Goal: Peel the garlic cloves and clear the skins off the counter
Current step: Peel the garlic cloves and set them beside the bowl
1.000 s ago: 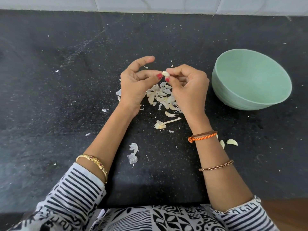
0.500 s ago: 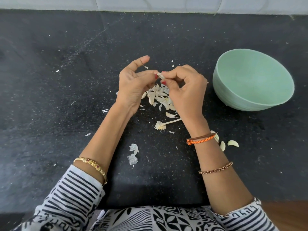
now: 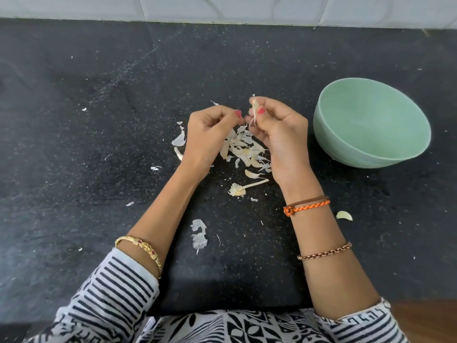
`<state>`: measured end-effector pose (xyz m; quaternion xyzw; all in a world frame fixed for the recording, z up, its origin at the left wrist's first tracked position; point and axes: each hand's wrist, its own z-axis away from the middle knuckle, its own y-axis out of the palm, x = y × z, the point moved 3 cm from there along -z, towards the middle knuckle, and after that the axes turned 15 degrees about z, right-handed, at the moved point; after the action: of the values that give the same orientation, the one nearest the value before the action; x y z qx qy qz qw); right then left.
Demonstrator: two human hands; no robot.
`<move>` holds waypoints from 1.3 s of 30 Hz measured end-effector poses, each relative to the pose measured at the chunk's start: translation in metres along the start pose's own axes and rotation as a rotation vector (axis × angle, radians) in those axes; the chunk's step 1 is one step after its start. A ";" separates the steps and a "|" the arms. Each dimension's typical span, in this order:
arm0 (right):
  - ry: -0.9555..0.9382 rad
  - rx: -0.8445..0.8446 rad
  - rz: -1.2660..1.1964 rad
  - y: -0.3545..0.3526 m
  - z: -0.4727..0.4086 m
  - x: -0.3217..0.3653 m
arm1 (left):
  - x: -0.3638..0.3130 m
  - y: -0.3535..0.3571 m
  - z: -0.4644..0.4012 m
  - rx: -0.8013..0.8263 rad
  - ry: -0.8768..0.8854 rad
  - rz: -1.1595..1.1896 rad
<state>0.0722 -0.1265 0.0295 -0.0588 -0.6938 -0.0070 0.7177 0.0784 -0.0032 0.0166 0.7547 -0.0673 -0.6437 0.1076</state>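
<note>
My right hand (image 3: 279,134) pinches a small garlic clove (image 3: 254,106) between thumb and forefinger, with a thin strip of skin hanging from it. Just left of it, my left hand (image 3: 210,134) has its fingers curled and thumb pressed to the forefinger; nothing shows between them. Both hands hover over a pile of garlic skins (image 3: 243,149) on the black counter (image 3: 99,144). A bare garlic stem with its root base (image 3: 238,189) lies below the pile. One peeled clove (image 3: 344,215) lies to the right of my right wrist.
A pale green bowl (image 3: 329,144) stands at the right, showing nothing inside. Loose skin pieces lie at the left of the pile (image 3: 179,141) and nearer me (image 3: 199,237). A white tiled wall (image 3: 222,8) borders the counter's far edge.
My left hand has let go of the clove, drawn slightly left and curled its forefinger in. The right hand keeps the clove, now with a skin strip dangling.
</note>
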 end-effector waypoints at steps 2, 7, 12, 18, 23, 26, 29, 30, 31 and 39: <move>-0.074 -0.037 0.126 -0.002 0.000 0.001 | 0.002 -0.001 0.000 0.005 0.055 0.019; -0.208 -0.121 0.321 -0.002 -0.002 0.001 | 0.003 -0.005 -0.002 -0.004 0.099 0.067; -0.227 -0.154 0.393 0.000 -0.003 -0.002 | 0.003 -0.004 -0.001 -0.019 0.047 0.119; -0.255 -0.191 0.438 -0.002 -0.003 -0.002 | 0.000 -0.002 0.001 -0.016 0.004 0.170; -0.292 -0.191 0.509 -0.002 -0.004 -0.003 | 0.001 -0.003 0.001 -0.026 -0.018 0.201; -0.379 -0.215 0.602 0.000 -0.004 -0.004 | 0.003 -0.004 0.000 -0.033 -0.045 0.236; -0.446 -0.251 0.654 -0.001 -0.004 -0.005 | 0.005 -0.004 -0.001 -0.023 -0.068 0.281; -0.465 -0.263 0.663 -0.001 -0.003 -0.005 | 0.005 -0.003 -0.001 -0.022 -0.075 0.300; -0.481 -0.268 0.667 0.000 -0.003 -0.005 | 0.005 -0.003 -0.001 -0.022 -0.079 0.318; -0.340 -0.115 0.482 0.001 -0.001 0.001 | -0.002 0.000 -0.002 -0.028 0.025 0.338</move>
<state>0.0731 -0.1257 0.0301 -0.2630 -0.7685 0.1343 0.5677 0.0796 -0.0029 0.0191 0.7391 -0.1830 -0.6076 0.2257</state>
